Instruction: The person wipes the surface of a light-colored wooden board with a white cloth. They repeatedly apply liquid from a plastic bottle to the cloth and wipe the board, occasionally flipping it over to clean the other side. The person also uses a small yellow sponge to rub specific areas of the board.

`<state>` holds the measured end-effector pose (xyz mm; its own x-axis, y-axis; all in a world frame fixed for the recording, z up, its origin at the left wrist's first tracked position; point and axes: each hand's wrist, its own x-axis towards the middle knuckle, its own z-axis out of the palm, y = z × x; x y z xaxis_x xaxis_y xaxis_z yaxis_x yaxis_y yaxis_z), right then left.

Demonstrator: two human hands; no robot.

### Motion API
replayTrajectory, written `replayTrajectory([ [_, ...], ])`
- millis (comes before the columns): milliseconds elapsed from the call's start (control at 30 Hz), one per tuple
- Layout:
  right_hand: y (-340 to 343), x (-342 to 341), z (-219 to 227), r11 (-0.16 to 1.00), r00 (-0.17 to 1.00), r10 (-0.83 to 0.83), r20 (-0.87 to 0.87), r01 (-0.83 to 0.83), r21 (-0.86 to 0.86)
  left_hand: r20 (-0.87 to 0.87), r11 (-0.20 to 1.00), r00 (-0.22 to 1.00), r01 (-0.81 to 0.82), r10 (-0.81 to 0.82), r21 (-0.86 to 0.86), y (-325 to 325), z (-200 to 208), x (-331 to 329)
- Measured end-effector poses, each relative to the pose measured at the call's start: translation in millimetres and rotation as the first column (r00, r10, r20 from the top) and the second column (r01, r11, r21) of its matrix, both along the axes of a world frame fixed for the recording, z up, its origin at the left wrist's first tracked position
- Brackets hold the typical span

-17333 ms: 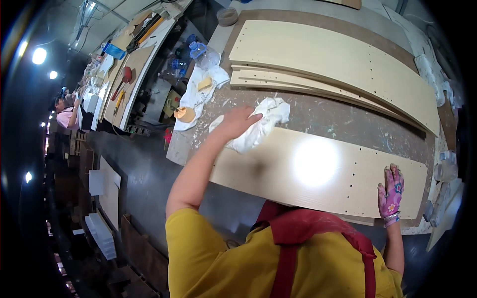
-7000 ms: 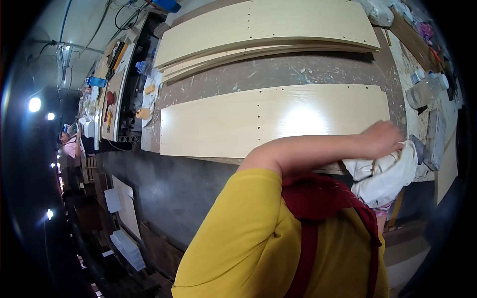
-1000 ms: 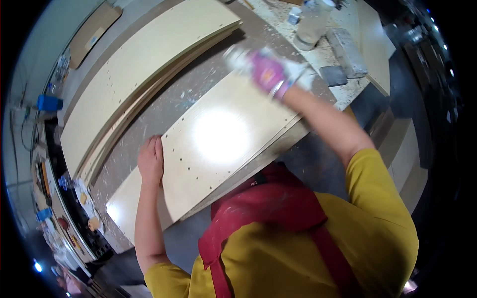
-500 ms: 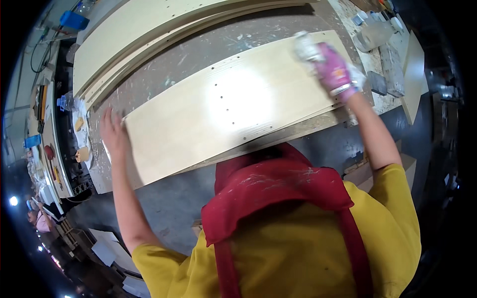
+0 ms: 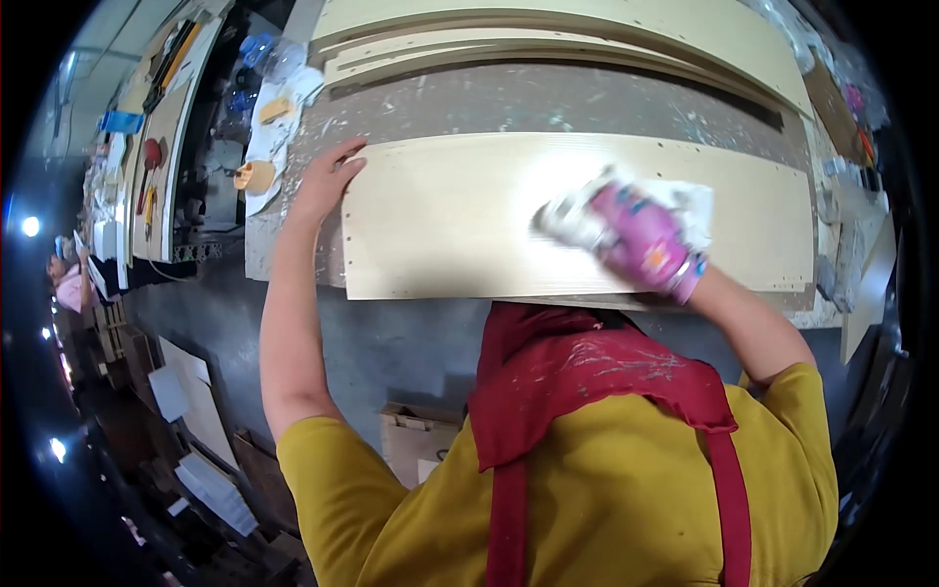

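"Which step is in hand, and how are the hands gripping?"

"Judging by the pose, surface wiping. The purple-gloved right hand (image 5: 646,240) is curling firmly over a crumpled white cloth (image 5: 572,220) and is bearing on the workpiece right of centre. The bare left hand (image 5: 328,183) is enclosing nothing; its digits are spreading loosely at the far left corner."

"Where is the workpiece lying?"

"The long, pale wooden board with drilled holes (image 5: 440,215) is lying flat along the near side of a brown, paint-flecked worktable (image 5: 469,103). A stack of similar pale boards (image 5: 558,44) is sitting beyond it, apart."

"What is making for good practice here?"

"Keeping the cloth flat and padded under the palm, following the board's length in overlapping passes, and covering edges and hole rows. The left hand should be bracing the end without blocking the stroke; a weak brace could be letting the board slide."

"And the containers?"

"A clear plastic bottle with a blue cap (image 5: 282,61) is occupying the upper left; I am not making out its contents. An orange, cup-shaped vessel (image 5: 254,176) is resting on a spread white rag (image 5: 262,147); its inside is too small to be reading clearly."
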<state>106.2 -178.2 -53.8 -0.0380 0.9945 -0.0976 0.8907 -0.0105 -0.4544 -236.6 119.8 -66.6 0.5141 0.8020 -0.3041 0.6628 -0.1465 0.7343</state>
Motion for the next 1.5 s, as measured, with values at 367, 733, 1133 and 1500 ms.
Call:
replayTrajectory([
  [367,127.8,-178.2,-7.7,0.819,0.799,0.563,-0.213,-0.503,0.277,0.154,0.867,0.987,-0.115,0.045,0.484,-5.5,-0.5,-20.8],
  [733,192.6,-180.9,-10.5,0.855,0.915,0.402,-0.011,-0.372,0.362,0.056,0.551,0.788,0.376,-0.613,0.745,-191.5,-30.2,48.5],
  [1133,216.5,-201.9,6.8,0.912,0.936,0.352,-0.021,-0.337,0.235,0.003,0.514,0.778,0.412,-0.628,0.752,-186.9,-33.9,45.7],
  [1500,199.4,-229.9,-5.3,0.881,0.912,0.409,0.023,-0.402,0.250,0.107,0.617,0.782,0.392,-0.614,0.682,-187.0,-26.1,43.7],
])
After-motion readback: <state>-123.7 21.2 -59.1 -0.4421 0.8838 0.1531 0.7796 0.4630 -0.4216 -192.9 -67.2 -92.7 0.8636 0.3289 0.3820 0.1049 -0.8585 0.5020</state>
